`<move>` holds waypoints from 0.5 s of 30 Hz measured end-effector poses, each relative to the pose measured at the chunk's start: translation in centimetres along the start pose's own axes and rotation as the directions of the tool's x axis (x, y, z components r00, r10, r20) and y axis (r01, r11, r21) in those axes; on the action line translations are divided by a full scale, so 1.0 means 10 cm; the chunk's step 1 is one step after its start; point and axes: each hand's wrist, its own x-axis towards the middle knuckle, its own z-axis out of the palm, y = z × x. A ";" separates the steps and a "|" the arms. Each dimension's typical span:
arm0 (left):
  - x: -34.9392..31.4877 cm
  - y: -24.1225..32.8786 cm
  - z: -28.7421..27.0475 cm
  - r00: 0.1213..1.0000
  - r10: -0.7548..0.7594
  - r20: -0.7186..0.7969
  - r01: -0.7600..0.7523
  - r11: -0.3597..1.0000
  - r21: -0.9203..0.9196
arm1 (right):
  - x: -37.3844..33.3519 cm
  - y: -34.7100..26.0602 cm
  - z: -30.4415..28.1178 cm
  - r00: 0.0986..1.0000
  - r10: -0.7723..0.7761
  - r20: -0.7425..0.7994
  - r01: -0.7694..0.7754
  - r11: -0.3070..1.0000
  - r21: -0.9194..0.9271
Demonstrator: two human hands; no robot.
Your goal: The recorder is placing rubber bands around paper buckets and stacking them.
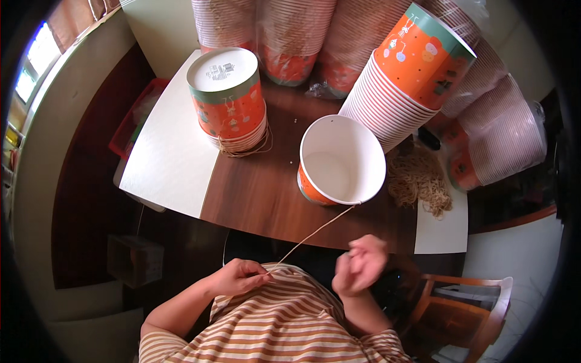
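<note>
Tan string (315, 233) runs taut from the rim of an open paper bucket (342, 160) down to the left hand (239, 277), whose grip pinches the string's end between thumb and fingertips, close against the striped shirt (290, 327). The bucket lies tilted near the table's (254, 193) front edge, its white inside facing the camera and its orange outside partly showing beneath. The right hand (360, 265) hangs in the air just below the table edge, near the string but apart from it; it is blurred, fingers loosely curled, and I cannot tell whether its grip holds anything. At the back left, 1 short stack (229, 100) of upturned buckets stands on the table with string looped at its base. To the right, a long nested stack (405, 85) of orange buckets leans over, with more wrapped stacks behind it. A heap of loose strings (420, 181) lies on the table just right of the open bucket.
</note>
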 end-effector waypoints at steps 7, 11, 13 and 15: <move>0.34 0.63 -0.06 0.978 -0.070 0.197 0.122 0.956 -0.267 | 0.19 -0.16 0.22 0.507 0.044 0.861 -0.176 0.983 0.054; 0.44 0.47 -0.15 0.907 -0.047 0.418 0.338 0.673 -0.658 | 0.27 -0.08 0.07 0.628 0.138 0.766 -0.245 0.969 0.027; 0.43 0.46 -0.14 0.876 -0.079 0.475 0.424 0.595 -0.683 | 0.33 -0.04 -0.02 0.645 0.153 0.749 -0.274 0.961 0.040; 0.40 0.34 -0.16 0.871 -0.078 0.484 0.438 0.569 -0.696 | 0.33 -0.03 -0.07 0.636 0.192 0.748 -0.316 0.948 0.025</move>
